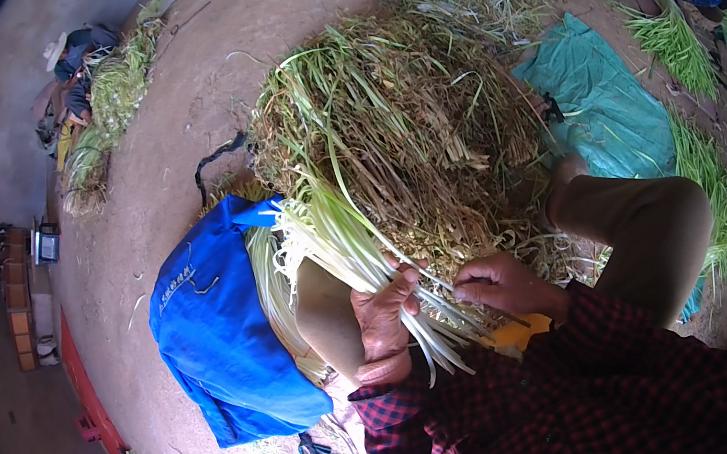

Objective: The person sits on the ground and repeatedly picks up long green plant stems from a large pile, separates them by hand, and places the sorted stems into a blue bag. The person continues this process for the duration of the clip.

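My left hand (383,315) is closed around a bunch of pale green-white stalks, likely garlic chives (328,233), whose white ends point down to the right. At those white ends, my right hand (509,285) has its thumb and fingertips together beside a single stalk; whether they pinch it is hard to tell. In front of both hands lies a large heap of brown and green plant stalks (395,119). More pale stalks (269,273) lie partly under a blue cloth (227,324) at the left of my knee.
A green plastic sheet (604,104) lies beyond my right foot, with green bundles (707,188) beside it. At upper left a person in a hat (78,55) sits by another pile (118,95). Other people work at upper right. Wooden boxes (18,295) stand by the left wall.
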Demonstrator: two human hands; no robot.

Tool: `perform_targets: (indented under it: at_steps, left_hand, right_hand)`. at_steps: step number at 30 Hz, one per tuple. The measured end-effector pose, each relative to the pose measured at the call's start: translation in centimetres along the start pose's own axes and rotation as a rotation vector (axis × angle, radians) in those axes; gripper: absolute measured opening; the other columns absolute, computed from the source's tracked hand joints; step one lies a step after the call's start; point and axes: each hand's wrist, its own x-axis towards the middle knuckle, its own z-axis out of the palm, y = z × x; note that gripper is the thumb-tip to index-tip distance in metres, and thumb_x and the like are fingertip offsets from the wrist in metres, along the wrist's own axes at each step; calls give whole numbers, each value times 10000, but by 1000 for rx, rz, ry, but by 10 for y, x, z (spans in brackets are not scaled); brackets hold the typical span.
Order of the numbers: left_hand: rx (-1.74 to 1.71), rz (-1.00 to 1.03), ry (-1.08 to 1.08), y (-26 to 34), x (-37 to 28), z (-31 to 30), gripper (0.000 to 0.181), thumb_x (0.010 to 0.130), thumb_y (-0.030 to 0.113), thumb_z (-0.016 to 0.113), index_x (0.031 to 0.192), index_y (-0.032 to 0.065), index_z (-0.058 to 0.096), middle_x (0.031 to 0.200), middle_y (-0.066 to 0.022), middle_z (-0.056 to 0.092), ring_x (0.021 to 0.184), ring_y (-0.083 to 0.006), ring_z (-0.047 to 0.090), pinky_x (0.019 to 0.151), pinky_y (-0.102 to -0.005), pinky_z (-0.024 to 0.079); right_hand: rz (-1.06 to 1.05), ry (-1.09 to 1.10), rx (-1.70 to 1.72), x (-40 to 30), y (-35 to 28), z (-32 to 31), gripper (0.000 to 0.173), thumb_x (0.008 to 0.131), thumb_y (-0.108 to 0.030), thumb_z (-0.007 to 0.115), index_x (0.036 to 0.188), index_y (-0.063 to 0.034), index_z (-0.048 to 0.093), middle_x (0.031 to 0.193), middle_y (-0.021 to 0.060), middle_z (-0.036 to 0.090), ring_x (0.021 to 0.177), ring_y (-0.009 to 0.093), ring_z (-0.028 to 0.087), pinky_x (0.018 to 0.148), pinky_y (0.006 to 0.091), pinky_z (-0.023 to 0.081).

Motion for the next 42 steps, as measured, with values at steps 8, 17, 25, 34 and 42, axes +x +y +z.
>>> perform_targets:
  at_steps: [8,17,25,34,42]
  left_hand:
    - [129,-1,-25,-13,-2,3,224,737,-38,657,931,20,562,782,-171,651,421,-104,513,357,-190,378]
    - [18,-48,-40,-8,-2,0,263,720,-109,623,929,31,546,746,-139,638,455,-114,537,357,-195,392]
    - [91,153,153,5,3,1,288,664,-158,592,873,31,536,736,-66,574,445,-109,502,360,-195,382]
    - [-5,449,327,49,24,-23,304,661,-151,517,903,32,525,706,-82,572,451,-133,501,369,-204,366]
    - [-24,407,227,83,25,-35,309,692,-164,564,929,29,517,795,-65,555,530,-139,558,363,-188,383]
  right_hand:
    - [164,5,420,11,6,11,160,862,-143,587,942,-5,568,742,-14,543,651,36,484,572,202,389]
    - [196,-260,320,4,3,6,138,838,-185,587,842,-47,589,640,-53,479,573,20,397,520,212,328]
    - [-113,-238,-390,-15,9,-1,209,836,-240,566,820,-33,556,705,86,551,596,208,543,562,324,417]
    - [-60,-245,-869,-38,48,0,147,747,-102,553,874,-40,592,760,124,580,697,307,590,608,434,472]
    - [297,-737,-1195,-58,141,-36,152,700,-118,554,836,-74,605,732,120,596,650,317,589,573,429,475]
